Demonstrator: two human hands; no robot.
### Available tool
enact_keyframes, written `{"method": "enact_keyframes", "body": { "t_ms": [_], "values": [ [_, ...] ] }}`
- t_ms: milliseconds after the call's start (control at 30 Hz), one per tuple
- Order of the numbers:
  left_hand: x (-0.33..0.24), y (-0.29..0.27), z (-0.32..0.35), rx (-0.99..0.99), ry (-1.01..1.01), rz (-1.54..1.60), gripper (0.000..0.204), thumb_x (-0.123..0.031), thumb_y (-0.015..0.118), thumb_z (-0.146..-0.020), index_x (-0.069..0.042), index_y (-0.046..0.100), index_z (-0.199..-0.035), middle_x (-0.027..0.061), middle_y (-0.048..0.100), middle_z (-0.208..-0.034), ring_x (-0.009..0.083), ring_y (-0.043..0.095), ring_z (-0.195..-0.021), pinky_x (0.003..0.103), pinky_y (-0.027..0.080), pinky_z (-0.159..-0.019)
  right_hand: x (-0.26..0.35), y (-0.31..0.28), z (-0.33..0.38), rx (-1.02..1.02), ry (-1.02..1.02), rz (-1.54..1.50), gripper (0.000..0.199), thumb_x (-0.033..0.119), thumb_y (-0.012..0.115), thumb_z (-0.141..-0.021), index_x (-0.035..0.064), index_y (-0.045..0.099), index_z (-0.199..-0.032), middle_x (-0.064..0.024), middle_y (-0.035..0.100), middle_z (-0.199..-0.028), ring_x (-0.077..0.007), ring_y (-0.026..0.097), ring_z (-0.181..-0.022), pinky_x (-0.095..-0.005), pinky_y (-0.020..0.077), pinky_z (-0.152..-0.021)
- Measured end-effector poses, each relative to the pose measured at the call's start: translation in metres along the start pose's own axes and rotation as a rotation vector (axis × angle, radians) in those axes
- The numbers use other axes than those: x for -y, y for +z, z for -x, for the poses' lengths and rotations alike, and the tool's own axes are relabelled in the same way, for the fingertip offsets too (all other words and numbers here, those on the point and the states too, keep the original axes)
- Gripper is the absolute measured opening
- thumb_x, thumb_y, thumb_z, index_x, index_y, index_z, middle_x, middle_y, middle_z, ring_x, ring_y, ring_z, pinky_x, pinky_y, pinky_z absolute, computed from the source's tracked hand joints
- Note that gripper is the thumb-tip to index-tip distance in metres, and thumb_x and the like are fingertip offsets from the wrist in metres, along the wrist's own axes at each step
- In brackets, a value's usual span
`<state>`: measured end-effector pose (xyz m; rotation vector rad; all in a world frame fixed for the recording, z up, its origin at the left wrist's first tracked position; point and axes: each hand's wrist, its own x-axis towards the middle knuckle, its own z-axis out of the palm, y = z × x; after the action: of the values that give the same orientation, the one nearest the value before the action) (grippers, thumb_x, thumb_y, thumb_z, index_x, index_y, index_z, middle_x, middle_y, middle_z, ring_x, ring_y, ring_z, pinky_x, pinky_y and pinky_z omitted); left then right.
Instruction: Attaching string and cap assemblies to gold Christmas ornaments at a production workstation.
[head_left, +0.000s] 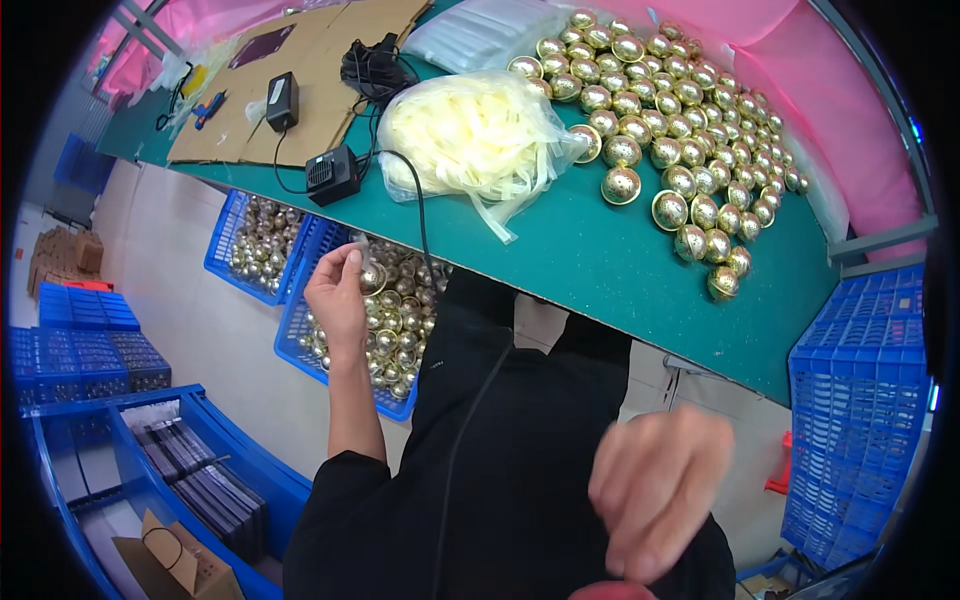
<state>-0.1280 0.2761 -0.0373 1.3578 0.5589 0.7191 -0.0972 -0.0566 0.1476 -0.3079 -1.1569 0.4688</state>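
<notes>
My left hand [338, 300] is raised by the table's near edge, thumb and fingers pinched together. A small, pale, translucent bit shows at its fingertips; what it is cannot be made out. Below and beside that hand, a blue crate [395, 405] holds several shiny gold balls [388, 342]. My right hand [660, 490] is in front of my body at the lower right, blurred by motion, its fingers bent downward. Just under its fingertips, a red rounded thing [612, 591] is cut off by the lower edge. Whether the hand holds anything is unclear.
The green table [560, 275] bears many gold balls [690, 150], a clear bag of pale yellow strips [470, 135], a small black box [332, 175] with a cable, a black adapter [282, 102] and cardboard [215, 140]. Blue crates [855, 430] stack at the right.
</notes>
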Motion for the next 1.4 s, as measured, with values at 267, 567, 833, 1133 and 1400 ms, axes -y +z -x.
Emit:
{"method": "enact_keyframes", "body": {
  "t_ms": [267,567,833,1133,1400],
  "values": [
    [0.024,0.007,0.015,0.019,0.000,-0.173,0.017,-0.006,0.070,-0.100,0.003,0.072,-0.114,0.0072,0.076,-0.106,0.0115,0.068,-0.096,0.026,0.054,-0.087,-0.081,-0.121,0.041,-0.528,0.625,1.461,0.006,0.003,0.075,-0.088,-0.0014,0.073,-0.091,-0.0075,0.068,-0.081,-0.0172,0.063,-0.067,-0.0315,0.0494,-0.061],
    [0.008,0.044,0.031,0.205,-0.041,-0.023,0.012,-0.002,0.068,-0.100,0.003,0.073,-0.110,0.0038,0.075,-0.103,0.0073,0.066,-0.091,0.022,0.052,-0.082,-0.119,-0.166,0.053,-0.311,0.529,1.876,0.017,0.004,0.076,-0.086,0.0023,0.076,-0.104,-0.0128,0.068,-0.090,-0.0300,0.067,-0.082,-0.0395,0.0540,-0.071],
    [0.001,0.058,0.033,0.321,-0.006,-0.088,0.011,-0.003,0.070,-0.099,0.004,0.074,-0.107,0.0033,0.073,-0.101,0.0082,0.063,-0.091,0.024,0.050,-0.080,-0.123,-0.154,0.059,-0.269,0.663,2.007,0.013,0.005,0.077,-0.086,0.0019,0.076,-0.098,-0.0127,0.067,-0.087,-0.0312,0.067,-0.082,-0.0409,0.0542,-0.071],
    [-0.017,0.104,0.011,0.545,0.600,-0.419,0.029,0.001,0.078,-0.081,-0.001,0.076,-0.110,0.0127,0.067,-0.092,0.0316,0.063,-0.087,0.040,0.052,-0.076,-0.102,-0.134,0.031,-0.526,0.788,1.515,0.004,0.002,0.076,-0.090,-0.0009,0.074,-0.092,-0.0070,0.065,-0.078,-0.0145,0.057,-0.067,-0.0295,0.0456,-0.060],
    [-0.011,0.121,-0.001,0.642,0.585,-0.262,0.016,0.004,0.076,-0.082,0.001,0.076,-0.097,0.0103,0.068,-0.087,0.0274,0.064,-0.080,0.036,0.051,-0.071,-0.086,-0.133,0.030,-0.817,0.837,1.078,0.013,0.006,0.076,-0.095,-0.0023,0.073,-0.104,0.0010,0.065,-0.083,-0.0059,0.052,-0.069,-0.0224,0.0413,-0.060]
  ]
}}
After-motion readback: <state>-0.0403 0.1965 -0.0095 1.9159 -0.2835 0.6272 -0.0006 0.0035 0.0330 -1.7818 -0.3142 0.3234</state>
